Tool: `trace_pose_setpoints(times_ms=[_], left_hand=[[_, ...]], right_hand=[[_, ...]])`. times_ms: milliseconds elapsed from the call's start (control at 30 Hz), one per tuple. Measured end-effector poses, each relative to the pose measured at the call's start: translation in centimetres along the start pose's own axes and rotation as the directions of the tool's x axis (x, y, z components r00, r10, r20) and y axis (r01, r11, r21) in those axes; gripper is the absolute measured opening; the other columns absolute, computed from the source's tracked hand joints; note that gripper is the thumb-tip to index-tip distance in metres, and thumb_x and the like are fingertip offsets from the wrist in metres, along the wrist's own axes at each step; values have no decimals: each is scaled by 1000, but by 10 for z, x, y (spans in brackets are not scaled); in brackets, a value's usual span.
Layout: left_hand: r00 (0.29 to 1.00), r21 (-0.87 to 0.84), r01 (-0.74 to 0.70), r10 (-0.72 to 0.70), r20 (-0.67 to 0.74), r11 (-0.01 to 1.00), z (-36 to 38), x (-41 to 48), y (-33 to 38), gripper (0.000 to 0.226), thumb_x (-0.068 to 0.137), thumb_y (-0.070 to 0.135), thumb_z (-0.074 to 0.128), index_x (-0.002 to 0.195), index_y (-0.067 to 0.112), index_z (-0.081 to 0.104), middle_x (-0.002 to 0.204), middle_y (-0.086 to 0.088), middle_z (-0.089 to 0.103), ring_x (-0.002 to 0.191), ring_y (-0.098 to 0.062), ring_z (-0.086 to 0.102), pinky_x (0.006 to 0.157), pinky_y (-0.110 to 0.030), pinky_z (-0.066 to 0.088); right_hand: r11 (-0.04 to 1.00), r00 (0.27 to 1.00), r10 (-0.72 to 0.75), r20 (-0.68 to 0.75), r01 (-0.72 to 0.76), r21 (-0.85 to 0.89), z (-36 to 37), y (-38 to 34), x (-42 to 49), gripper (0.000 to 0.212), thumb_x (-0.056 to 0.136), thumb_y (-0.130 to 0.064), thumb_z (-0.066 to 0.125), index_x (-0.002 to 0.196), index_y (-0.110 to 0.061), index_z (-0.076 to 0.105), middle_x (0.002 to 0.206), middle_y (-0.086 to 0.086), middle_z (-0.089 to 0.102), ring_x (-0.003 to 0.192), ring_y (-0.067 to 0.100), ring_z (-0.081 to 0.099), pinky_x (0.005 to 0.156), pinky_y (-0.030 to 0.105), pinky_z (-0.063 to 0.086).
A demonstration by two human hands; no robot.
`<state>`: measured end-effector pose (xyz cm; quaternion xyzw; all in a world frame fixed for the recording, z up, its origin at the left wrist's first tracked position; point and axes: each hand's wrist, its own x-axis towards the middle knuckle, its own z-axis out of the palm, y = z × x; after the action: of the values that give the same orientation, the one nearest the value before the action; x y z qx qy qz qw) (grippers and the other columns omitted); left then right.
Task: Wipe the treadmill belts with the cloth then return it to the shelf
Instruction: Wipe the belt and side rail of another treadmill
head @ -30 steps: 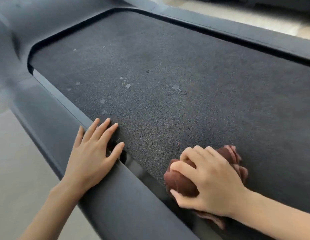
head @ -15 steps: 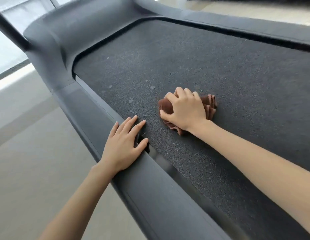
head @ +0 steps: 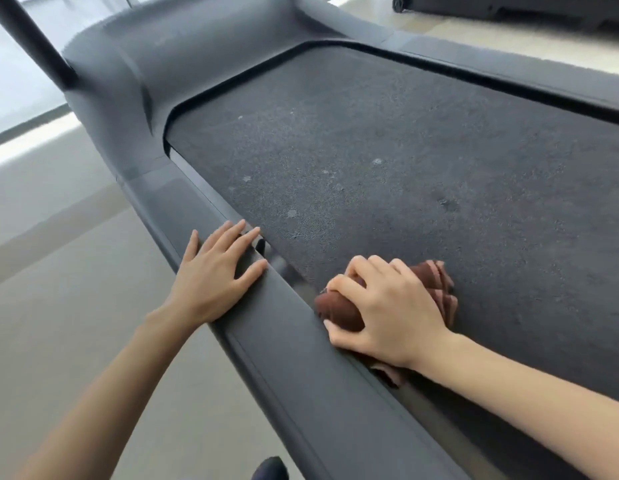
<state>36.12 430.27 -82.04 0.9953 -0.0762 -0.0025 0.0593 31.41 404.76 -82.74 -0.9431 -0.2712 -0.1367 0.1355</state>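
At the belt's near-left edge: one brown cloth [head: 339, 310], bunched under the right hand [head: 387, 306].
One textured treadmill belt [head: 387, 168] carries several pale spots; fingers curl around the cloth, while the left hand [head: 214, 271] rests flat, fingers spread, on the side rail [head: 294, 375].

No readable text, label, brand, number or sign shows anywhere.

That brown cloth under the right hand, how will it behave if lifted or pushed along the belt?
Probably floppy: the brown cloth lies crumpled in folds under the right hand, so lifted it would likely droop. Likely light, since one hand bunches it. Pushed, it may drag, as the treadmill belt looks rough.
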Motion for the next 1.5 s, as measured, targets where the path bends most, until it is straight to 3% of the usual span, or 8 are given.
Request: trace_pose_setpoints(times_ms=[200, 333, 500, 767, 1133, 1300, 1400, 1500], left_hand=[[996, 42, -74, 72, 50, 996, -1, 33, -30, 81, 75, 68, 1, 147, 37, 23, 156, 11, 17, 145, -12, 3, 117, -46, -3], [995, 74, -97, 95, 32, 992, 3, 33, -30, 84, 73, 65, -9, 148, 36, 17, 158, 10, 12, 145, -14, -2, 117, -45, -5], [989, 69, -146, 145, 22, 987, 7, 36, -36, 84, 74, 63, -10, 149, 33, 14, 158, 8, 9, 146, -19, -5, 115, -47, -8], [965, 17, -256, 255, 62, 966, 6, 43, -36, 65, 94, 53, 18, 149, 19, 18, 159, 1, 7, 145, -12, -2, 115, -47, -6], [966, 0, -251, 251, 61, 968, 5, 39, -33, 85, 77, 63, -9, 150, 26, 15, 158, 9, 3, 144, -5, -6, 117, -44, -6], [938, -123, -316, 329, 108, 941, -1, 53, -3, 76, 83, 65, 1, 150, 31, 13, 157, 15, -1, 142, -2, -12, 117, -40, -11], [915, -75, -383, 389, 107, 921, -1, 70, 13, 69, 89, 63, 7, 150, 31, 11, 157, 16, -2, 143, -4, -12, 117, -43, -10], [890, -71, -437, 442, 107, 897, 0, 82, 18, 74, 83, 67, 1, 149, 35, 11, 156, 19, -2, 143, -4, -13, 117, -44, -8]], right_hand=[[989, 992, 119, -32, -121, -80, 56, -6, 142, 44, 79, -56, 53, 103, -20, 60, 97, 7, 56, 90, 29, 54, 74, 38, 36], [969, 980, 199, -20, -200, -143, 68, 0, 185, 47, 83, -58, 49, 111, -22, 56, 106, 5, 54, 100, 26, 51, 79, 38, 35], [961, 965, 261, -34, -263, -91, 43, -6, 129, 43, 78, -53, 59, 105, -20, 63, 97, 5, 56, 93, 26, 54, 78, 40, 40], [881, 890, 455, -35, -456, -127, -11, -33, -24, 40, 73, -53, 55, 95, -21, 65, 89, -3, 54, 80, 21, 53, 68, 34, 40], [890, 902, 412, -127, -428, -155, 34, 22, 95, 44, 77, -60, 47, 95, -24, 63, 85, 0, 54, 81, 24, 56, 70, 36, 44], [839, 863, 497, -91, -505, -203, 46, 62, 162, 45, 83, -59, 50, 108, -22, 58, 101, 3, 55, 99, 25, 53, 80, 37, 39], [856, 879, 468, -89, -476, -202, 40, 59, 148, 46, 83, -58, 49, 111, -23, 58, 102, 4, 53, 99, 25, 51, 81, 38, 37], [903, 916, 392, -89, -401, -151, 22, 50, 93, 45, 79, -58, 48, 104, -23, 61, 93, 3, 54, 90, 26, 53, 76, 39, 42]])
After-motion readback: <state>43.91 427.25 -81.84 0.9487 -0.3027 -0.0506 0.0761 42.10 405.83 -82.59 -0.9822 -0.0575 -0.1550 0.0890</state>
